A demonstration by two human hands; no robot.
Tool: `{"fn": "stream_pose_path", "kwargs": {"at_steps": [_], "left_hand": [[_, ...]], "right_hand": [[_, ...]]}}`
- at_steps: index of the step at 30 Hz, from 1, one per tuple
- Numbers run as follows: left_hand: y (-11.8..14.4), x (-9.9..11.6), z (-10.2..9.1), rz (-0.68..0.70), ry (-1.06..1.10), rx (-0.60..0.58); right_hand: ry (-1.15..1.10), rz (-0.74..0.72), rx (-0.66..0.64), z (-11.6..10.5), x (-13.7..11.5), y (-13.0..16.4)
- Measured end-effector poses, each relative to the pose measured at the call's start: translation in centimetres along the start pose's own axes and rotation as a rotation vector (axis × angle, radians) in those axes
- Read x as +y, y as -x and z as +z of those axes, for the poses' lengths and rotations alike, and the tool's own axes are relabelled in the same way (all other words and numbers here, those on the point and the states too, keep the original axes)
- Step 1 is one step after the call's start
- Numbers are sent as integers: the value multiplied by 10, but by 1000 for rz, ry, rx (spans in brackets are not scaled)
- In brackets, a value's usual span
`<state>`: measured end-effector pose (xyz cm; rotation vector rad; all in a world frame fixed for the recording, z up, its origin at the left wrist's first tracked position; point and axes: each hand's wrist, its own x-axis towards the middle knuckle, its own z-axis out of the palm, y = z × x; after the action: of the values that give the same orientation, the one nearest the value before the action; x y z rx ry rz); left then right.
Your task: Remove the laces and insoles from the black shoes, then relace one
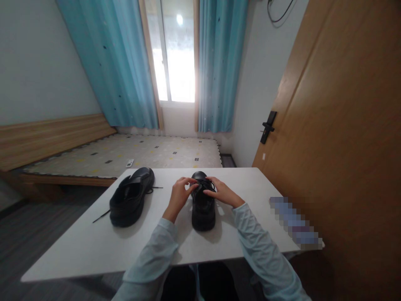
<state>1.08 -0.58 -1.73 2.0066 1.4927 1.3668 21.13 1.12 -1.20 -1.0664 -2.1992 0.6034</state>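
A black lace-up shoe (203, 219) stands on the white table (169, 246) with its toe pointing away from me and its heel towards me. My left hand (181, 194) is at the left of its tongue, thumb and forefinger pinched on the dark shoelace (201, 184). From the other side my right hand (224, 193) grips the lace too, with a thin loop showing by its fingers. The exact path of the lace is hard to make out against the black upper. A second black shoe (127, 209) rests to the left, its lace ends lying loose on the tabletop.
A blurred-out bluish item (294, 223) lies at the table's right edge. Beyond the table is a bed with a patterned mattress (163, 152), holding a small white remote (130, 163). The wooden door (338, 125) stands close on the right.
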Motion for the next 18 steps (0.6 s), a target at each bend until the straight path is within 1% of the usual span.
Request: {"fn": "stream_pose_path", "kwargs": {"at_steps": [8,15,18], "left_hand": [[-1,2,3,-8,-35,-19],[0,4,8,-50,-5,13],[-1,5,8,-62,4,9]], "right_hand": [[-17,-22,18,0,0,0],[-20,-24,27,2,3,-1],[-19,-22,33,2,4,-1]]}}
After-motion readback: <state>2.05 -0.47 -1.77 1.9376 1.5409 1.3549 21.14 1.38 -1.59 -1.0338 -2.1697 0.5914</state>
